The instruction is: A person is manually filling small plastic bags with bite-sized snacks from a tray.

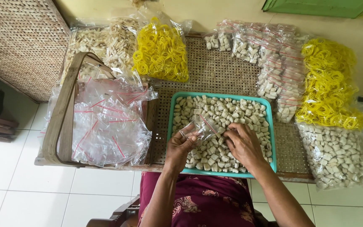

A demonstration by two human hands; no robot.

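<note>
A teal tray (171,112) filled with small pale cream chunks (227,113) sits on a woven table in front of me. My left hand (180,145) holds a small clear plastic bag (202,126) with a red strip, its mouth turned toward the right. My right hand (242,143) rests palm down on the chunks beside the bag's opening, fingers curled over several pieces. Whether any pieces are in the bag I cannot tell.
A wooden basket (61,122) of empty clear bags stands at left. Filled small bags (274,63) are piled at the back right. Yellow rubber bands lie in bags at the back (161,52) and right (328,84). A large bag of chunks (337,155) sits far right.
</note>
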